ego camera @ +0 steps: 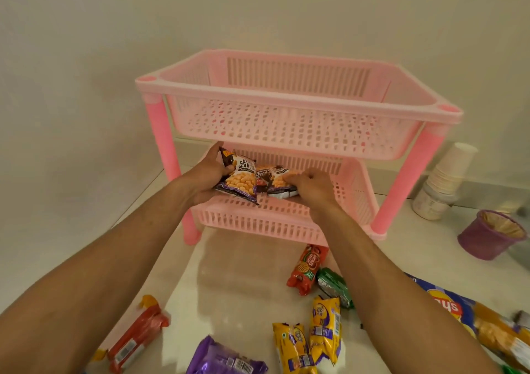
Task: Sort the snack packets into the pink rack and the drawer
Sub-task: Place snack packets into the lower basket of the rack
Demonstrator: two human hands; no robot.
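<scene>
A two-tier pink rack (pixel 298 92) stands on the white counter against the wall. Its top basket holds nothing. Both my hands reach over the lower basket (pixel 258 224). My left hand (pixel 205 173) grips a salted peanuts packet (pixel 239 180), and my right hand (pixel 312 185) grips further peanut packets (pixel 275 181) beside it. The packets hover just above the lower basket's floor. No drawer is in view.
Loose packets lie on the counter near me: a red biscuit roll (pixel 308 267), a green packet (pixel 334 286), two yellow packets (pixel 311 336), a purple one (pixel 223 359), a red-orange one (pixel 137 339), a blue chips bag (pixel 447 305). Stacked paper cups (pixel 450 173) and a purple tub (pixel 490 234) stand right.
</scene>
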